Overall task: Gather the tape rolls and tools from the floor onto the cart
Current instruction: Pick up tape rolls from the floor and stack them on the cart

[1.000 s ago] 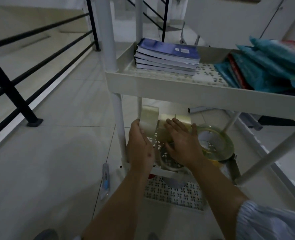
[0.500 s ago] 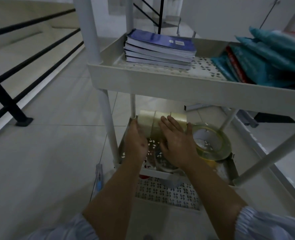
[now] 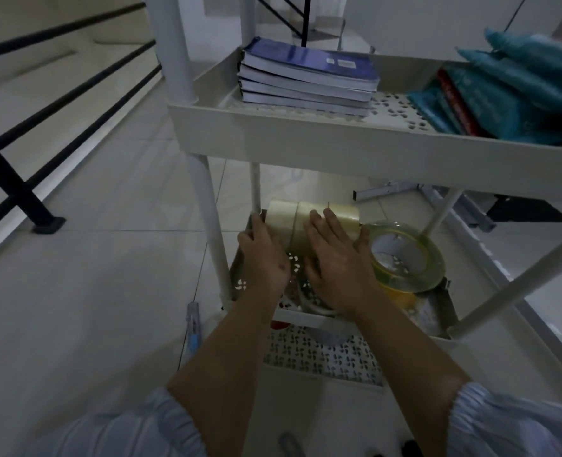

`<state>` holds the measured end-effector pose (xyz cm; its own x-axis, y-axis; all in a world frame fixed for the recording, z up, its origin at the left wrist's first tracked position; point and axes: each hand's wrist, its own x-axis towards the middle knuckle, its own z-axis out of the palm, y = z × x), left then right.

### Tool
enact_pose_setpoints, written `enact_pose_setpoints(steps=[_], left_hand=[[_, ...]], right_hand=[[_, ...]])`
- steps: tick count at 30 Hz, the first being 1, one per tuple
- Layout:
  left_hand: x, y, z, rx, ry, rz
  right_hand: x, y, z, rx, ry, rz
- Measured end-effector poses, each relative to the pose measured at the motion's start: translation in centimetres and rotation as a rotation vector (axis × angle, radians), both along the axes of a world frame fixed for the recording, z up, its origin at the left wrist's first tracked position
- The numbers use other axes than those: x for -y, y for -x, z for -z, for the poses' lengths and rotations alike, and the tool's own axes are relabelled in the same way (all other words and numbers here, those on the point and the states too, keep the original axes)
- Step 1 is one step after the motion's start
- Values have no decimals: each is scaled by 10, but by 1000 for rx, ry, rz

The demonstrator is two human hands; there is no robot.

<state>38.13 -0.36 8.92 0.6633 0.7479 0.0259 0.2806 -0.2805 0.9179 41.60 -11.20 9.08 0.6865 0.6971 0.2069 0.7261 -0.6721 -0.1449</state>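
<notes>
Three clear tape rolls [image 3: 309,222] stand on edge in a row at the far-left corner of the cart's middle shelf [image 3: 306,316], their shared axis running left to right. The left hand [image 3: 262,258] cups the row's left end; the right hand [image 3: 335,262] lies flat and open over its right part. A pen-like tool [image 3: 194,324] lies on the floor beside the cart's near-left leg, nearer the left hand.

This looks like an indoor landing or corridor beside a stairwell, in a home or small office building: pale glossy floor tiles [image 3: 85,291], a black metal railing [image 3: 19,179] along the edge, plain white walls, and a white tiered plastic cart [image 3: 306,140] carrying stacked books [image 3: 306,77].
</notes>
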Motion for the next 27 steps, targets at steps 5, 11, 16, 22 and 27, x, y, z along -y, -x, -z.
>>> enact_pose_setpoints(steps=[5, 11, 16, 22, 27], left_hand=[[12, 24, 1, 71, -212, 81], [19, 93, 14, 270, -277, 177], [7, 168, 56, 199, -299, 123], [-22, 251, 113, -85, -190, -23], [-64, 306, 154, -280, -71, -113]], right_hand=[[3, 15, -7, 23, -114, 8], [7, 56, 5, 18, -354, -125], [-1, 109, 33, -11, -481, -202], [-34, 166, 72, -205, -412, -292], [-73, 208, 113, -477, -307, -332]])
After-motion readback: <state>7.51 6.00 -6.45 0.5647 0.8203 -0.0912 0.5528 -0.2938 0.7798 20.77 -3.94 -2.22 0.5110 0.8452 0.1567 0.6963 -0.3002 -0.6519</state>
